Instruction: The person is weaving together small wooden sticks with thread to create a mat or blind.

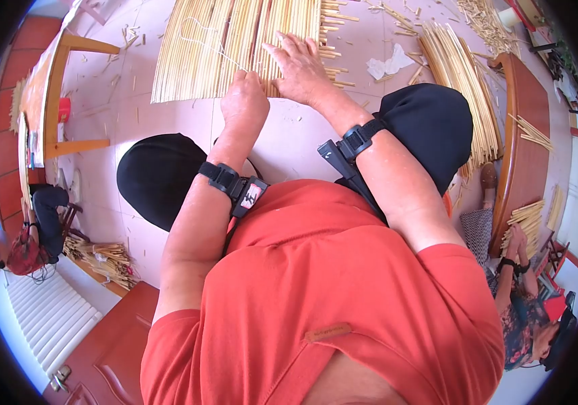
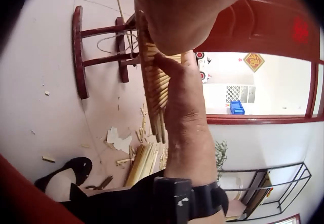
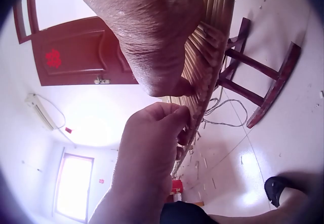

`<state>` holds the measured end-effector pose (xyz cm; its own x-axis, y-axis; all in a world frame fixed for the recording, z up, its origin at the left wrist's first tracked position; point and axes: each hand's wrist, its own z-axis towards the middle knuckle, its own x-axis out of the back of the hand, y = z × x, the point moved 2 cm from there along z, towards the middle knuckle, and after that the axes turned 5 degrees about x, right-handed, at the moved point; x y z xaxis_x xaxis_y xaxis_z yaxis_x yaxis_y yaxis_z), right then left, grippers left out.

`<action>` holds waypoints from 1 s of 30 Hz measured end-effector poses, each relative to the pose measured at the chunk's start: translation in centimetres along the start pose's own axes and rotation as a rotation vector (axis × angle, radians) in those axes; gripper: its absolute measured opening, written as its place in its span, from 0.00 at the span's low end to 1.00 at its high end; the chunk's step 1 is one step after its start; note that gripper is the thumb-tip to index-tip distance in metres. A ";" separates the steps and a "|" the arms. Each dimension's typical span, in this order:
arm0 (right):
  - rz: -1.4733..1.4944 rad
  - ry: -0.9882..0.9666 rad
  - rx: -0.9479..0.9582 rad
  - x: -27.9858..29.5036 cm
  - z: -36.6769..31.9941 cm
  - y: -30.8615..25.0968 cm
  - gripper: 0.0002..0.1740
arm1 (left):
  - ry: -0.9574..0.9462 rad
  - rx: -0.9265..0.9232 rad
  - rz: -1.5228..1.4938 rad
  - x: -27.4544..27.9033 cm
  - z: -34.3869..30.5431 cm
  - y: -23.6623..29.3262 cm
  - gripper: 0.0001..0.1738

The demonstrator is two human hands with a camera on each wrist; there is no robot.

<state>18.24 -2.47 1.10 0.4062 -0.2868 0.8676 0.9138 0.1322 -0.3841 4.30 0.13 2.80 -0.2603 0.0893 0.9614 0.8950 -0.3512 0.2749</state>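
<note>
A mat of pale straw-coloured stalks [image 1: 198, 57] lies in front of me, with loose white string [image 1: 211, 44] looped over its top. My left hand [image 1: 244, 101], its fingers curled, pinches the string at the mat's near edge. Beside it, my right hand [image 1: 300, 73] rests on the mat with fingers spread. Seen from the right wrist, the left hand [image 3: 152, 138] has thumb and forefinger together at the edge of the stalks [image 3: 202, 67]. From the left wrist, the right hand [image 2: 185, 97] lies along the mat; the left fingertips are hidden there.
A dark red wooden stool [image 3: 258, 77] stands under the mat, a string loop hanging beside it. Bundled stalks [image 1: 461, 94] lie to the right near a brown bench [image 1: 525, 121]. Scraps and white paper [image 1: 390, 63] litter the floor. Two other people sit at left and right.
</note>
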 end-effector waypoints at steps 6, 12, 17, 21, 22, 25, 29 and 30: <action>-0.037 -0.041 -0.013 0.1 0.1 0.0 0.40 | -0.443 0.365 -0.665 1.1 1.0 -1.8 0.08; -0.010 -0.041 -0.019 0.2 0.0 -0.1 0.40 | -0.512 0.343 -1.149 4.0 1.6 -2.3 0.08; -0.025 -0.058 0.007 0.0 0.0 0.2 0.40 | -0.381 -0.163 -1.429 14.6 3.3 -0.2 0.06; -0.035 -0.095 0.070 0.8 -0.1 -0.4 0.33 | -0.402 -0.321 -1.532 17.2 4.5 -0.2 0.05; 0.018 -0.133 0.129 1.1 -0.1 -0.7 0.30 | -0.459 -0.369 -1.461 16.5 4.7 -0.3 0.05; 0.253 -0.104 0.281 1.8 1.0 -2.0 0.14 | -0.478 -0.349 -1.388 14.9 3.4 0.3 0.08; 0.614 -0.163 0.078 2.2 0.4 -2.9 0.10 | 0.115 0.101 -0.991 11.5 1.4 -1.1 0.07; 0.812 -0.187 -0.109 2.1 0.5 -2.8 0.11 | 0.121 0.275 -0.984 9.3 0.9 -3.1 0.07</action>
<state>16.55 -2.96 4.19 0.9391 0.0205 0.3431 0.3374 0.1342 -0.9317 -0.59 2.85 10.91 -0.9443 0.1224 0.3053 0.3135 0.0535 0.9481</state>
